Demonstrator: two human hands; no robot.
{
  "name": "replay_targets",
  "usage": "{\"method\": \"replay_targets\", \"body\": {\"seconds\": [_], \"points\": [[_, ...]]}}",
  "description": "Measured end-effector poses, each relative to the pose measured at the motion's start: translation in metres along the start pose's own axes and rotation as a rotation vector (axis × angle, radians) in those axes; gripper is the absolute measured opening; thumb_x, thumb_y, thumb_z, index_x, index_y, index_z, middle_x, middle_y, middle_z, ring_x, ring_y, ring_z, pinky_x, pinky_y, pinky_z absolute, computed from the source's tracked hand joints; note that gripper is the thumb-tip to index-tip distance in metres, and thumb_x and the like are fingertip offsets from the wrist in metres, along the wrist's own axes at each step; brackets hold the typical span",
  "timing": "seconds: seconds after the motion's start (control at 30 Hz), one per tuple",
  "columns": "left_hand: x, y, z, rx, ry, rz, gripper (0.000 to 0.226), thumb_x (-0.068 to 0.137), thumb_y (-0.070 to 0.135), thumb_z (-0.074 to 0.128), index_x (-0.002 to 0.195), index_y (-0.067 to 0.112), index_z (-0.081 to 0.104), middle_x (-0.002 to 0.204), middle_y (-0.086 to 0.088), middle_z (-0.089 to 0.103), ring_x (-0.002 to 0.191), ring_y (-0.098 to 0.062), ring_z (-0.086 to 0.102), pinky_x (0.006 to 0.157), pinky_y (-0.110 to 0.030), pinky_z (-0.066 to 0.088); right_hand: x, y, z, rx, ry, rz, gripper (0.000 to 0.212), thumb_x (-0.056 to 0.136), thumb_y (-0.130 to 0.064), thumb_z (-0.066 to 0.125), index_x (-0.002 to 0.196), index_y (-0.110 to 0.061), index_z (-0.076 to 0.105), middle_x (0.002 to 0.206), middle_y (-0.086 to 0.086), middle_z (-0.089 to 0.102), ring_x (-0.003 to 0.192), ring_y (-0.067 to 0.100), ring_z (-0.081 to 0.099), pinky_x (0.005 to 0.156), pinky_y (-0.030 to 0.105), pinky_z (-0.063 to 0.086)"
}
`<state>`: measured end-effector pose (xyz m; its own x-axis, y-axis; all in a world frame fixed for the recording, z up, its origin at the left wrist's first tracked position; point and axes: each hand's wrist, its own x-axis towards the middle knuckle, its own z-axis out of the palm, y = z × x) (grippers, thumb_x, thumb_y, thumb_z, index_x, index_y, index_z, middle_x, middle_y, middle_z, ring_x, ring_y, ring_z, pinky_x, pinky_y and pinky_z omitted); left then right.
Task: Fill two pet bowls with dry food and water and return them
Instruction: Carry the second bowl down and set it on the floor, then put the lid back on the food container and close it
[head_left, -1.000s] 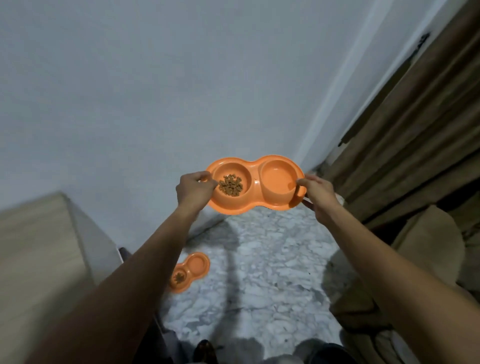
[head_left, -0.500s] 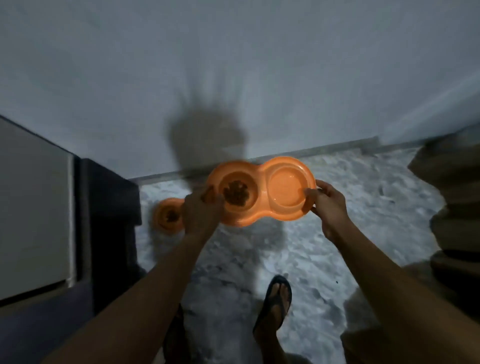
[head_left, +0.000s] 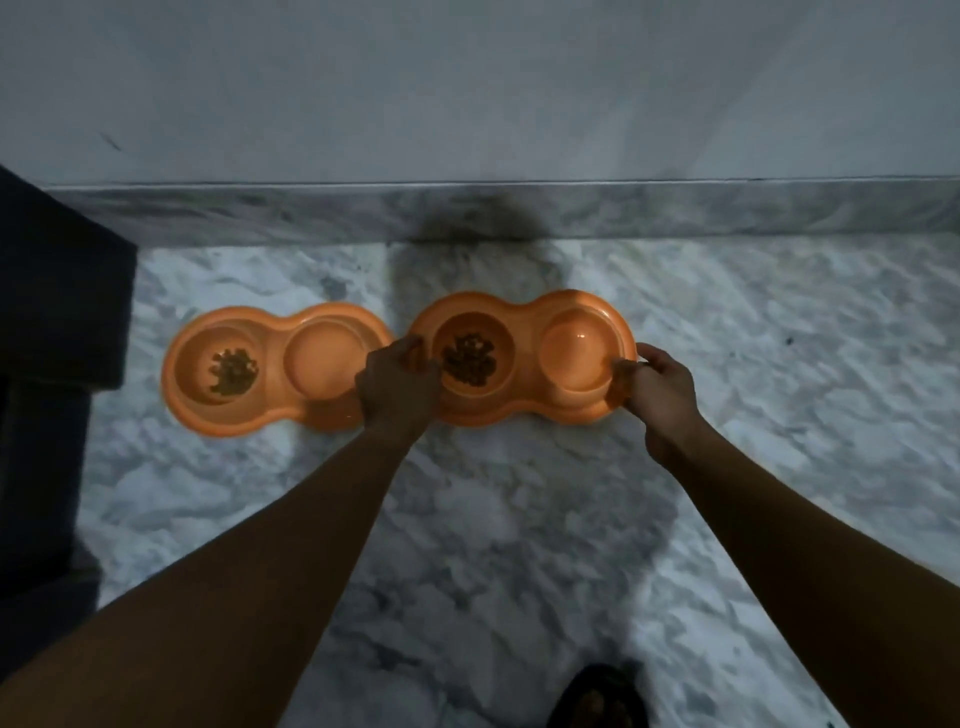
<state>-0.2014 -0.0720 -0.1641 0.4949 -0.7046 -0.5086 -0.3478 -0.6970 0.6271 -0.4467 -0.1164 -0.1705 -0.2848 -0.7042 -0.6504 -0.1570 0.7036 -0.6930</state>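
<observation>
Two orange double pet bowls lie side by side on the marble floor near the wall. The right double bowl (head_left: 524, 312) has brown dry food (head_left: 469, 360) in its left cup and a pale, shiny right cup (head_left: 574, 353). My left hand (head_left: 397, 387) grips its left end and my right hand (head_left: 657, 387) grips its right end. The left double bowl (head_left: 270, 405) lies free, with dry food (head_left: 232, 371) in its left cup; its right end touches or slips under my left hand.
A grey marble skirting (head_left: 519, 213) and white wall (head_left: 467, 88) run just behind the bowls. Dark furniture (head_left: 52, 364) stands at the left edge. A sandalled foot (head_left: 597, 699) shows at the bottom. Marble floor (head_left: 779, 415) stretches to the right.
I have bent down and lowered the held double bowl from chest height to the floor, beside the other bowl. The view now looks straight down.
</observation>
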Motion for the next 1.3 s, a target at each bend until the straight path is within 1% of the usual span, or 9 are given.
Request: {"method": "replay_targets", "body": {"seconds": [0.23,0.33,0.43,0.6,0.67,0.83,1.0,1.1,1.3], "points": [[0.027,-0.023,0.034,0.061,-0.029,-0.018,0.047,0.09,0.022,0.065,0.135,0.01,0.058,0.128,-0.015,0.064,0.12,-0.033,0.058,0.098,-0.035,0.045,0.039,0.031,0.017,-0.108,0.043,-0.048,0.028,0.095,-0.013,0.061,0.121,-0.005,0.066,0.091,0.008,0.069,0.075,0.026,0.065,0.069,0.042,0.055],[0.026,-0.017,0.034,0.104,-0.108,0.008,0.056,0.091,0.026,0.064,0.141,0.007,0.05,0.136,-0.019,0.056,0.125,-0.038,0.053,0.102,-0.044,0.046,0.033,0.028,0.018,-0.17,0.036,-0.039,0.045,0.097,-0.021,0.063,0.138,-0.004,0.055,0.112,0.01,0.069,0.098,0.03,0.068,0.089,0.048,0.058],[0.018,-0.001,0.018,0.154,-0.162,0.023,0.065,0.092,0.028,0.062,0.15,0.01,0.037,0.151,-0.017,0.041,0.134,-0.037,0.044,0.108,-0.044,0.041,0.008,0.009,0.017,-0.224,0.024,-0.014,0.073,0.093,-0.031,0.07,0.155,-0.009,0.037,0.153,0.015,0.047,0.134,0.032,0.052,0.099,0.036,0.048],[-0.031,0.048,-0.054,0.171,-0.217,0.077,0.062,0.092,0.031,0.064,0.148,0.018,0.042,0.156,-0.011,0.036,0.142,-0.031,0.036,0.113,-0.038,0.033,-0.085,-0.053,0.01,-0.329,-0.003,-0.077,0.07,0.091,-0.029,0.074,0.151,-0.012,0.044,0.147,0.016,0.05,0.13,0.031,0.053,0.101,0.039,0.049],[-0.064,0.084,-0.106,0.162,-0.238,0.097,0.059,0.091,0.028,0.064,0.146,0.019,0.046,0.156,-0.01,0.037,0.142,-0.028,0.036,0.114,-0.037,0.032,-0.143,-0.097,0.005,-0.343,-0.006,-0.079,0.064,0.091,-0.029,0.073,0.149,-0.015,0.048,0.144,0.013,0.051,0.125,0.029,0.056,0.099,0.041,0.05],[-0.162,0.186,-0.261,0.211,-0.274,0.22,0.05,0.087,0.02,0.066,0.136,0.012,0.058,0.144,-0.012,0.053,0.134,-0.027,0.046,0.111,-0.031,0.033,-0.309,-0.218,-0.008,-0.301,-0.003,-0.137,0.046,0.093,-0.015,0.07,0.138,-0.012,0.059,0.098,-0.012,0.058,0.08,0.002,0.056,0.071,0.021,0.045],[-0.26,0.27,-0.44,0.328,-0.239,0.471,0.044,0.087,0.02,0.066,0.131,0.014,0.061,0.144,-0.007,0.054,0.134,-0.025,0.048,0.11,-0.028,0.031,-0.489,-0.34,-0.014,-0.216,-0.018,-0.252,0.049,0.09,-0.027,0.073,0.136,-0.019,0.061,0.143,0.008,0.054,0.128,0.023,0.054,0.107,0.04,0.045],[-0.311,0.3,-0.534,0.322,-0.198,0.52,0.053,0.087,0.025,0.067,0.139,0.02,0.055,0.155,-0.005,0.04,0.141,-0.023,0.039,0.116,-0.033,0.03,-0.576,-0.393,-0.011,-0.182,-0.026,-0.355,0.044,0.091,-0.029,0.071,0.133,-0.022,0.062,0.137,0.007,0.055,0.123,0.021,0.055,0.102,0.033,0.045],[-0.388,0.306,-0.686,0.348,-0.001,0.578,0.051,0.089,0.031,0.065,0.137,0.02,0.057,0.153,-0.004,0.043,0.136,-0.025,0.046,0.112,-0.033,0.033,-0.703,-0.444,0.014,-0.162,-0.152,-0.525,0.039,0.091,-0.03,0.069,0.129,-0.025,0.064,0.134,0.001,0.056,0.121,0.02,0.056,0.102,0.035,0.046]]}}
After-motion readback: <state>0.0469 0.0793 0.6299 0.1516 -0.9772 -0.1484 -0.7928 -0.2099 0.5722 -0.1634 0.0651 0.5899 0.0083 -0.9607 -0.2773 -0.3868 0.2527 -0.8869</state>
